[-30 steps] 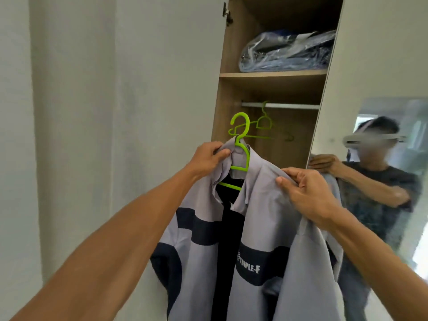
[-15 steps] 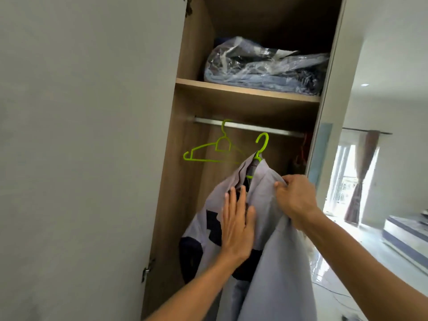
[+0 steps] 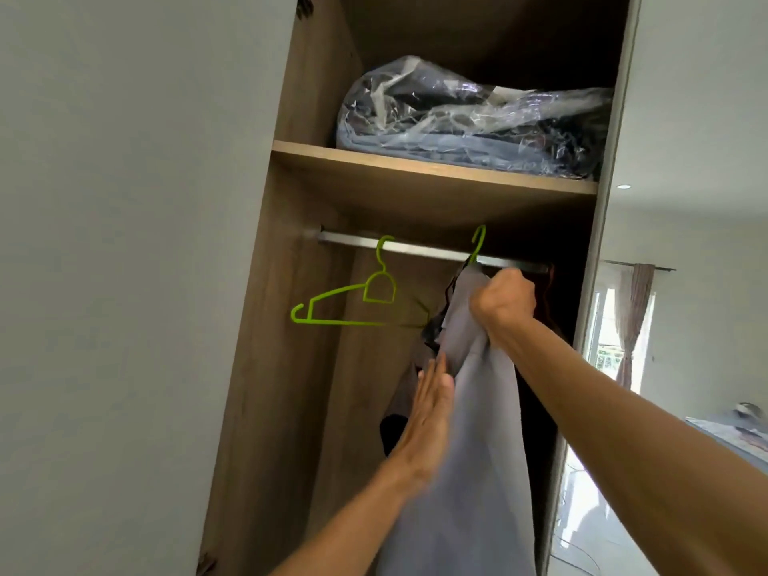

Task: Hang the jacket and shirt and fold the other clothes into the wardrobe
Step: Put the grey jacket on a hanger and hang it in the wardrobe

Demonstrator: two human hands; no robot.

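Clearly the right hand (image 3: 503,302) was clenched on the jacket (image 3: 469,409), its green hook (image 3: 478,245) at the rail (image 3: 415,248). The left hand (image 3: 430,413) lay flat and released against the cloth. If the hook missed, the jacket could have dropped.

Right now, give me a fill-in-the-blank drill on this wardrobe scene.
1. The right hand grips the grey jacket just below the ____.
2. The empty green hanger hangs to the ____ of the jacket.
3. The plastic-wrapped bundle lies on the ____ above.
4. The left hand is ____ against the jacket.

Missing: rail; left; shelf; flat
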